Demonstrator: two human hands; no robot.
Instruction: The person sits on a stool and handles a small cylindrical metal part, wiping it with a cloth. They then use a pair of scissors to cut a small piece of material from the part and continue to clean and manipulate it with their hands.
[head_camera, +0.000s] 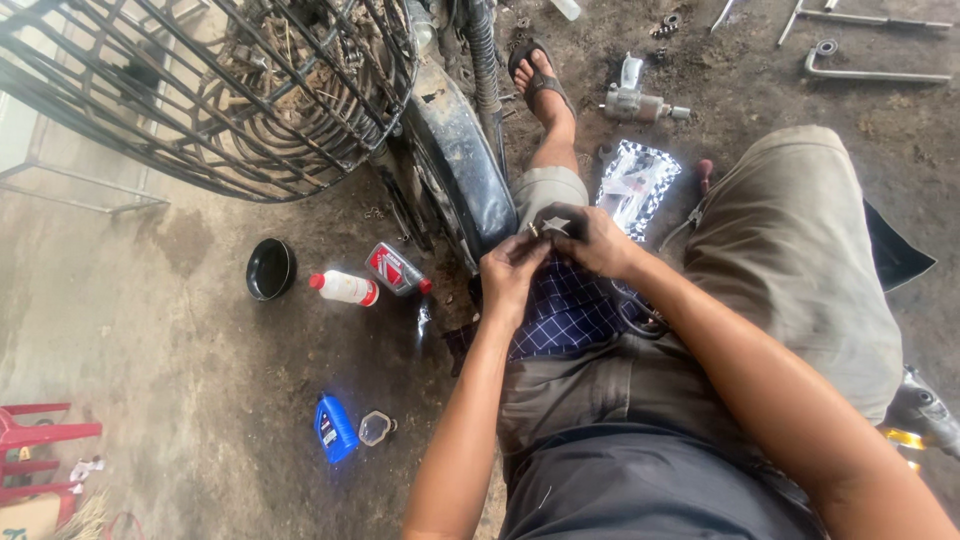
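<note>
Hands (515, 270) (590, 240) meet at frame centre over a cloth (570, 310) on the lap; bottles (345, 288) and a bowl (270, 268) lie left, tools (640, 100) upper right.

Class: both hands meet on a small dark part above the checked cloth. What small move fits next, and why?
Probably keep the right hand steadying the small dark part while the left hand fingers work its small metal end, since both hands already pinch it over the checked cloth.

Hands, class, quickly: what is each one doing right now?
Left hand: closed, pinching a small dark part.
Right hand: closed, holding the same part.
</note>
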